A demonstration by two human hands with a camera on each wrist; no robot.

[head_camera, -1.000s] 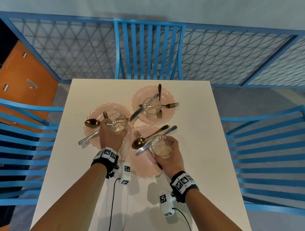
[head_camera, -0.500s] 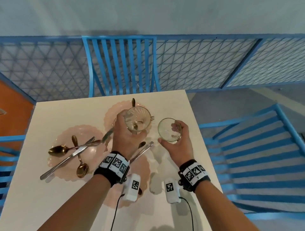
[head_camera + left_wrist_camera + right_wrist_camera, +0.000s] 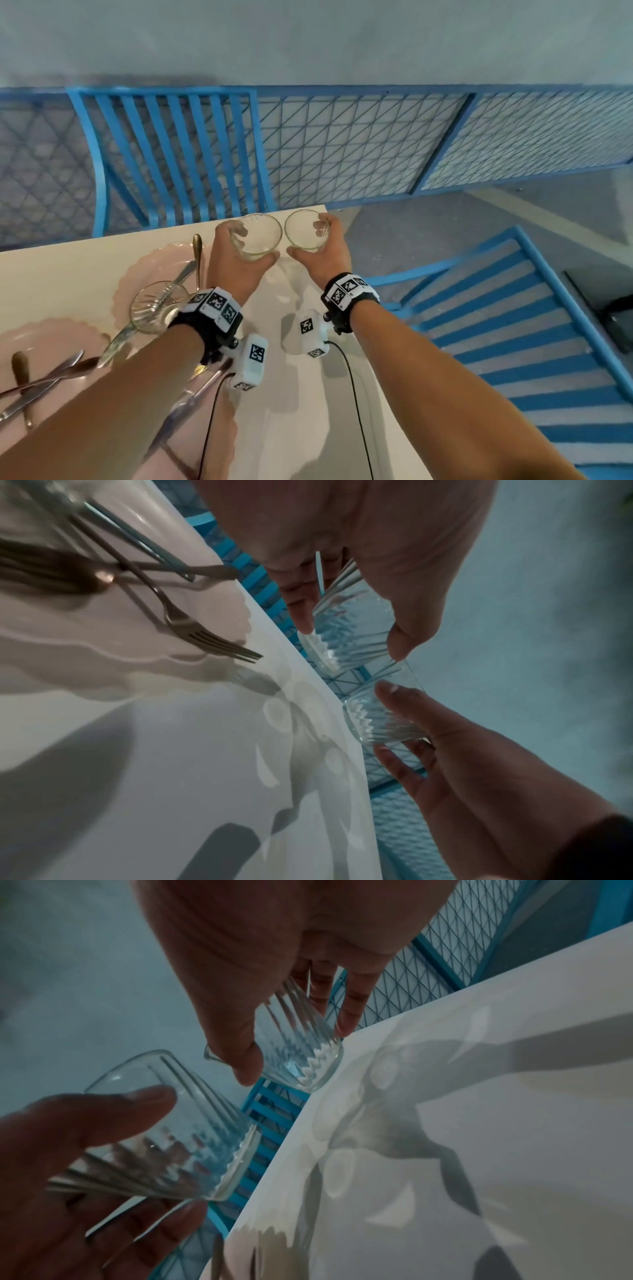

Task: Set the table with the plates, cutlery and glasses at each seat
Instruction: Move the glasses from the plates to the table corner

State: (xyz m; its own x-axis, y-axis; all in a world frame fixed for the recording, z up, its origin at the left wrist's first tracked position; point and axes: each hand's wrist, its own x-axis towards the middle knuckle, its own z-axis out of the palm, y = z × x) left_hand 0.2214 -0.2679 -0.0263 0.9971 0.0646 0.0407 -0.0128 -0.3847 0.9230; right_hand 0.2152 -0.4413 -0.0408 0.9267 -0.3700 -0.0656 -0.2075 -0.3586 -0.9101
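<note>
My left hand [image 3: 253, 244] grips a ribbed clear glass [image 3: 261, 226] from the side. My right hand [image 3: 308, 238] grips a second ribbed glass [image 3: 302, 222] right beside it. Both glasses hang in the air above the far right corner of the white table [image 3: 301, 394]. The left wrist view shows my left hand's glass [image 3: 349, 631] and the right hand's glass [image 3: 383, 721] off the tabletop. A third glass [image 3: 158, 307] stands on a pink scalloped plate [image 3: 137, 274] with cutlery. Two more pink plates, one at the left [image 3: 51, 337] and one at the near edge [image 3: 219, 442], carry spoons, knives and forks.
A blue slatted chair [image 3: 171, 154] stands at the table's far side, and another blue chair [image 3: 513, 325] at the right. A blue mesh railing [image 3: 376, 144] runs behind. A fork [image 3: 205, 639] pokes over a plate's rim near the bare far right part of the tabletop.
Both hands lifted their glasses off the plates and carried them away from me and to the right, side by side, to the far right corner. The head view swung right.
</note>
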